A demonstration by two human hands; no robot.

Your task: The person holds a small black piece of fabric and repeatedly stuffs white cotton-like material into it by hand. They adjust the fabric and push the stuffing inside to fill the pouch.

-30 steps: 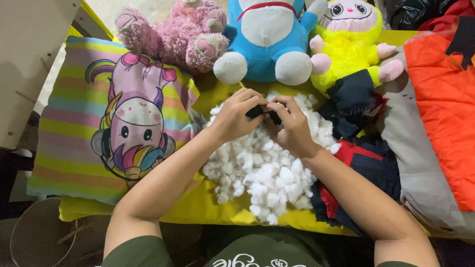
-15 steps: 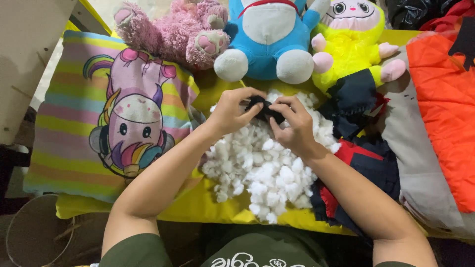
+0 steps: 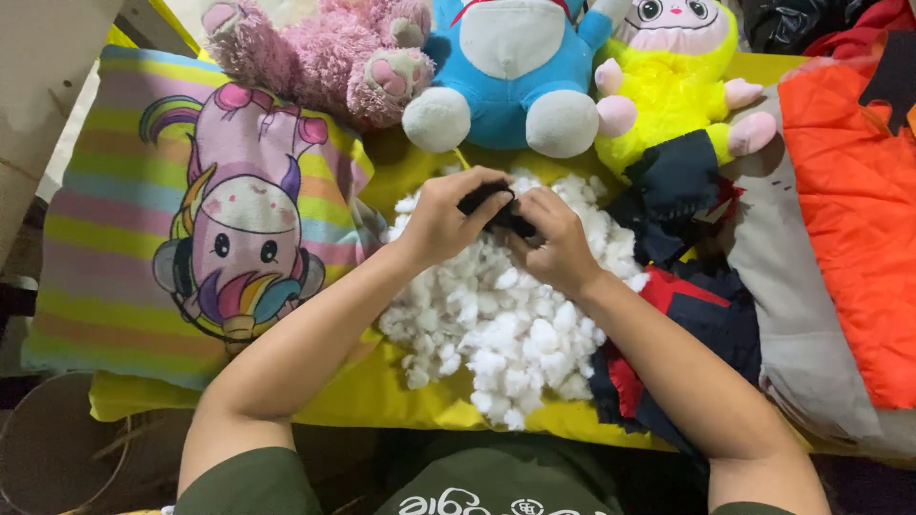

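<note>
A small dark fabric piece (image 3: 496, 207) is gripped between both hands above a heap of white stuffing (image 3: 510, 319); its shape and kind cannot be made out, as most of it is covered by the fingers. The left hand (image 3: 448, 217) is closed on it from the left, the right hand (image 3: 553, 243) from the right, the two hands touching. The stuffing is spread on a yellow sheet (image 3: 382, 396), whose supporting surface is hidden. Dark blue and red cloth (image 3: 687, 315) is partly buried under the right forearm. To the left a striped unicorn pillow (image 3: 205, 224) is laid. Behind, a pink plush (image 3: 324, 48), a blue plush (image 3: 515, 67) and a yellow plush (image 3: 668, 81) are cut off by the top edge. An orange quilted garment (image 3: 854, 210) is cropped at the right.
</note>
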